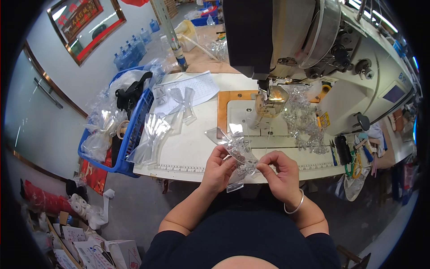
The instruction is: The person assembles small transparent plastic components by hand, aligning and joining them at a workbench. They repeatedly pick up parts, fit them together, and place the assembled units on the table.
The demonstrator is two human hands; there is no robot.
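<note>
A clear, shiny plastic piece (236,144) with silvery decoration hangs between my hands, over the front edge of the sewing table (188,152). My left hand (218,169) is closed around its left side. The thumb and fingers of my right hand (281,174) pinch its right edge; the exact spot is partly hidden by the fingers. Just beyond my hands stands the needle area of a sewing machine (271,101). More cut clear plastic pieces (152,134) lie on the table to the left, one resting by a sheet of paper (204,87).
A blue basket (139,107) of plastic bags stands against the table's left side. Right of the needle is a heap of silvery trim (307,121). Scissors and small tools (344,150) lie at the right edge. Boxes (121,253) stand on the floor, lower left.
</note>
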